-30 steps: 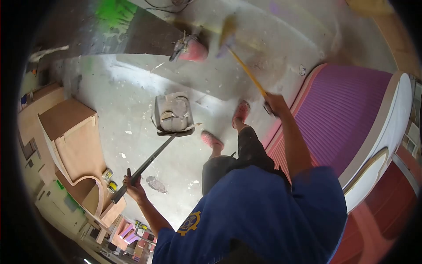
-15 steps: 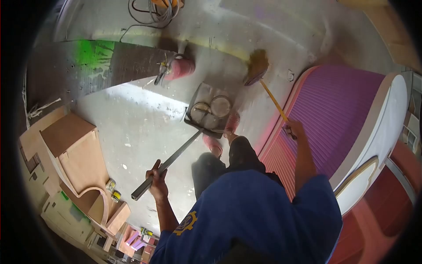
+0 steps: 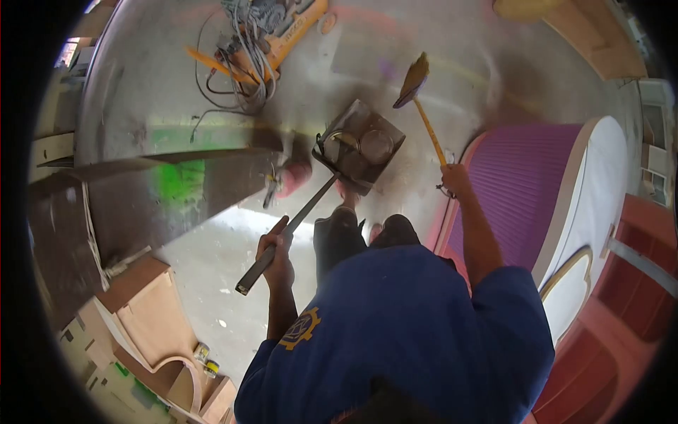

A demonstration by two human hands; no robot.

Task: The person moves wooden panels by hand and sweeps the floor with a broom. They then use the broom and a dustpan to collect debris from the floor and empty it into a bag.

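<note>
My left hand (image 3: 277,256) grips the long dark handle (image 3: 296,222) of a metal dustpan (image 3: 361,143), which hangs lifted in front of me with a few round bits inside. My right hand (image 3: 455,178) holds the yellow stick of a broom (image 3: 427,127); its straw head (image 3: 413,78) points away over the concrete floor. My legs and pink shoes are partly hidden under the dustpan and my blue shirt.
A purple ribbed panel with a white rim (image 3: 544,184) lies at my right. A red fire extinguisher (image 3: 286,177) lies on the floor beside a dark board (image 3: 155,191). Cables and an orange machine (image 3: 268,35) sit further off. Brown wooden furniture parts (image 3: 141,311) stand at lower left.
I have moved forward and my view has swung: the dustpan rose off the floor and shifted right, the broom came closer to upright, and the cables and orange machine came into view.
</note>
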